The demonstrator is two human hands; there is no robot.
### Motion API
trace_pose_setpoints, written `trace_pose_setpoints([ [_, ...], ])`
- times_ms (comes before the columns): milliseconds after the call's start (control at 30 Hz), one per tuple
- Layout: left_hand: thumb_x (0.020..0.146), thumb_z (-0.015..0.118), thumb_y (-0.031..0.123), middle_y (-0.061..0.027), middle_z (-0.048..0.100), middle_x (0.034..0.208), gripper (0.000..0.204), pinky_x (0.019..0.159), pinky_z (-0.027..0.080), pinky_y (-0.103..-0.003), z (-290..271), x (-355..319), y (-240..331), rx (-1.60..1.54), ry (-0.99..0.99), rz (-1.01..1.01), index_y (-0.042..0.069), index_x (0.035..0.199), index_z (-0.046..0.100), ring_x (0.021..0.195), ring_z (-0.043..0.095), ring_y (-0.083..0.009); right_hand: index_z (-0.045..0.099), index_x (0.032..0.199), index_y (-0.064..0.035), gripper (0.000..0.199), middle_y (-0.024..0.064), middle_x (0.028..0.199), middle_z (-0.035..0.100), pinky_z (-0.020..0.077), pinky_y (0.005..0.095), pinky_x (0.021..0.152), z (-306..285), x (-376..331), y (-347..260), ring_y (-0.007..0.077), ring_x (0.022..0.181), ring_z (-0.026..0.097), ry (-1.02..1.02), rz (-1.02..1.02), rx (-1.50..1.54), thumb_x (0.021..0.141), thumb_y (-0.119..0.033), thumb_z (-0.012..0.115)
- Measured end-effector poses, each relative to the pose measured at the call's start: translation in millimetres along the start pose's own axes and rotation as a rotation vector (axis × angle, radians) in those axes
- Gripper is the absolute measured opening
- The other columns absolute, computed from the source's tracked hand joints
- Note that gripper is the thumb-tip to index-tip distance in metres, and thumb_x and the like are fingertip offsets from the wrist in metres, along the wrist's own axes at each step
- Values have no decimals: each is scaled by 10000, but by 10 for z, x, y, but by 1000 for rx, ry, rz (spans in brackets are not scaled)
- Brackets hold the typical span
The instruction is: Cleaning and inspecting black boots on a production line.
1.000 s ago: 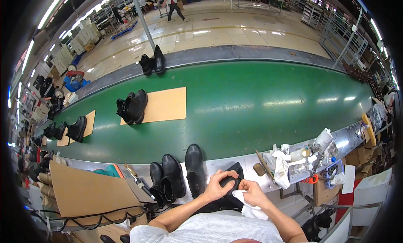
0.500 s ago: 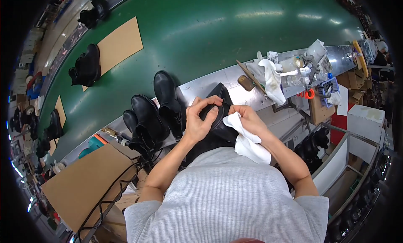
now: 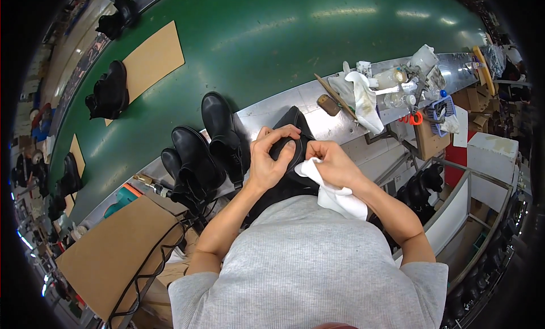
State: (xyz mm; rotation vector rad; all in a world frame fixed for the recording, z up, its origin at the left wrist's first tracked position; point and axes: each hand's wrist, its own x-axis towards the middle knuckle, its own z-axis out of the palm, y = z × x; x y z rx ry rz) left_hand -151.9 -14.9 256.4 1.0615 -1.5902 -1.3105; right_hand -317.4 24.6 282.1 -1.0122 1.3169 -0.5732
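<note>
A black leather boot (image 3: pixel 297 120) lies in front of my body at the metal edge of the bench. My left hand (image 3: pixel 271 158) curls around it, with fingers and thumb closing on the leather. On the other side, my right hand (image 3: pixel 335 163) is closed with a white cloth (image 3: pixel 340 199) gripped in it; the cloth hangs down toward my shirt. The right fingertips are against the boot, and the lower part of the boot is hidden by my hands. Several more black boots, among them a tall one (image 3: pixel 218 116) and another (image 3: pixel 193 150), stand just left of my left hand.
Beyond the metal ledge stretches a green belt (image 3: pixel 250 50) bearing boots (image 3: pixel 110 90) and cardboard sheets (image 3: pixel 153 59). At right lie a stained rag (image 3: pixel 365 104), a brown block (image 3: pixel 328 105), bottles (image 3: pixel 392 78), orange-handled scissors (image 3: pixel 416 119) and a blue basket (image 3: pixel 444 114). A cardboard sheet (image 3: pixel 116 252) is at lower left.
My right hand has shifted slightly along the boot, and the cloth has moved with it. The left hand keeps its hold. The whole view has drifted a little.
</note>
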Motion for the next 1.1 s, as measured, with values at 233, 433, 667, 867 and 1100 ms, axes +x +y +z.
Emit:
trace_pose_setpoints([
  [233, 707, 564, 77, -100, 664, 951, 178, 738, 396, -289, -23, -31, -5, -10, -14, -10, -2, 853, 630, 743, 494, -181, 504, 719, -87, 122, -25, 582, 482, 304, 182, 359, -109, -8, 50, 37, 411, 426, -141, 135, 720, 827, -123, 547],
  [433, 708, 559, 77, -129, 657, 947, 185, 779, 406, -295, -11, -77, -32, -73, -2, -33, -26, 849, 620, 778, 502, -187, 532, 686, -31, 65, -25, 605, 503, 361, 241, 505, -6, -6, 11, 65, 564, 445, -61, 26, 8, 749, -42, 542],
  [667, 716, 554, 75, -145, 649, 964, 193, 800, 407, -293, -18, -65, -11, -68, -22, -31, -38, 861, 615, 806, 513, -184, 523, 692, -61, 109, -20, 582, 493, 328, 216, 419, -75, 86, 69, 54, 469, 442, -81, 115, 326, 800, -75, 534],
  [867, 720, 561, 80, -154, 644, 959, 200, 791, 403, -278, 4, -87, -45, -95, -17, -12, -43, 868, 615, 811, 521, -175, 489, 688, -60, 110, -18, 582, 472, 326, 213, 436, -15, 128, 281, 40, 501, 427, -3, 42, 153, 790, -38, 524],
  [1100, 728, 571, 88, -158, 637, 975, 206, 796, 398, -277, -31, -79, -35, -75, -32, -48, -41, 882, 616, 830, 537, -182, 541, 660, -12, 127, 34, 594, 546, 392, 274, 528, 24, 60, 79, 107, 569, 482, 10, 65, 5, 711, -110, 604],
])
